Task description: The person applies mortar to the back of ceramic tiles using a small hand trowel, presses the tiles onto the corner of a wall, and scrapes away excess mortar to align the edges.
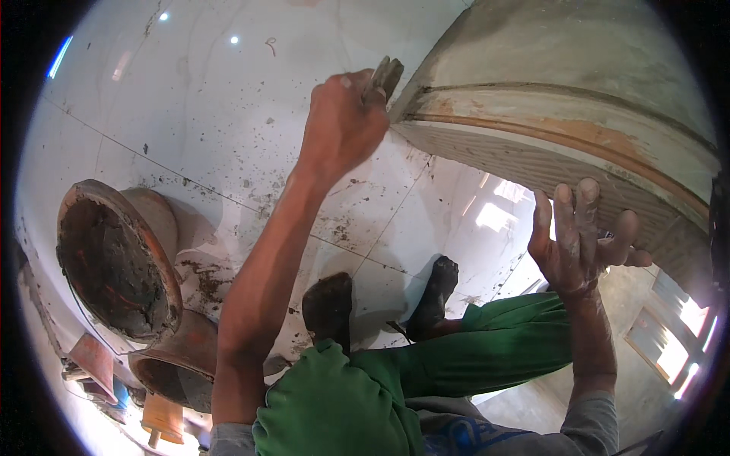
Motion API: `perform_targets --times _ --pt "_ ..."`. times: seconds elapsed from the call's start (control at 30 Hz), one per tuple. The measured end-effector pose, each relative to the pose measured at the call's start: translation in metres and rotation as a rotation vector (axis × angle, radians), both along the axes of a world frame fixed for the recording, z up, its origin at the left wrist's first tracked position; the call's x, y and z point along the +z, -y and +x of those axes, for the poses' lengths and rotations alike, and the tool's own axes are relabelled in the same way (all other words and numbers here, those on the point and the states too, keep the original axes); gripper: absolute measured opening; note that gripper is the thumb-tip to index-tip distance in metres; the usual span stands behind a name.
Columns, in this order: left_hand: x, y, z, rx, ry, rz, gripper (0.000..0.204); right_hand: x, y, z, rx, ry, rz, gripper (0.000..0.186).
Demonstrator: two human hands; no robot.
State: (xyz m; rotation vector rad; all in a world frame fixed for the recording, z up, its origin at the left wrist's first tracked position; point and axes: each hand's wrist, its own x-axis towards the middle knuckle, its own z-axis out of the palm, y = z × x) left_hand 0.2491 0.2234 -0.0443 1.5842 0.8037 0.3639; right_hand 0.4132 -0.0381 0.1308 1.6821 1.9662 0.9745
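Note:
My left hand is closed around a small, flat-looking grey piece smeared with mortar; its exact kind is hidden by my fingers. It sits over the tiled floor, beside the near left corner of a cement-covered ledge. Along the front of that ledge runs a grey ribbed face below a brown-edged band. My right hand is open, its dusty fingers spread and pointing up in front of the ribbed face. Whether the fingertips touch it I cannot tell.
White floor tiles carry scattered mortar crumbs. At left, a large bucket with grey mortar inside lies tilted, a second bucket below it. An orange container stands lower left. My dark-covered feet are between my arms.

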Motion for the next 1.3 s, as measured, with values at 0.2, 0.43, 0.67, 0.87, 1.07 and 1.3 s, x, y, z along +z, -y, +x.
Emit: perform_targets --times 0.2,0.43,0.67,0.87,1.07,1.3 --pt "-0.036 -0.002 0.036 -0.094 -0.01 0.108 0.017 0.002 -0.019 -0.004 0.07 -0.037 -0.002 0.033" --pt "-0.016 -0.003 0.024 -0.118 0.136 0.237 0.02 0.006 -0.008 -0.002 0.032 -0.013 -0.041 0.03" --pt "-0.026 -0.025 -0.015 -0.062 -0.004 0.014 0.025 -0.001 -0.006 0.002 -0.012 -0.028 0.011 0.03" --pt "-0.038 0.019 0.019 -0.016 0.017 0.166 0.023 0.001 -0.018 -0.003 0.032 -0.032 -0.01 0.034" --pt "-0.029 0.06 0.022 0.015 0.014 0.155 0.045 0.004 -0.02 -0.001 0.079 -0.039 -0.016 0.037" --pt "0.004 0.046 0.002 -0.213 -0.044 0.204 0.048 -0.001 -0.017 0.0 0.069 -0.064 0.017 0.039"
